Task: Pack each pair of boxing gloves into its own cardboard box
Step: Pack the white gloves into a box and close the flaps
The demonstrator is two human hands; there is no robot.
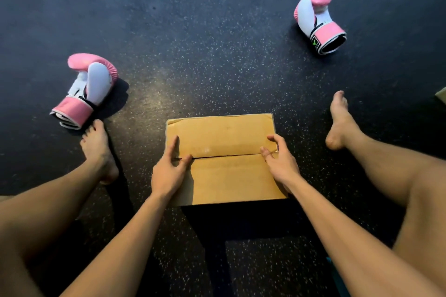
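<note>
A closed cardboard box (224, 176) lies on the floor between my legs, its two top flaps meeting in a seam across the middle. My left hand (169, 169) rests on the box's left end, index finger straight on the far flap, thumb tip at the seam. At the right end of the seam my right hand (280, 159) curls its fingers, thumb on the far flap, pinching the flap edge. One pink and white boxing glove (89, 89) lies at the left by my left foot. Its twin (318, 21) lies far right, cuff opening toward me.
The floor (205, 55) is dark speckled rubber. My bare left foot (99, 149) touches the left glove's cuff; my right foot (340, 120) is right of the box. A corner of another cardboard piece (441, 97) shows at the right edge.
</note>
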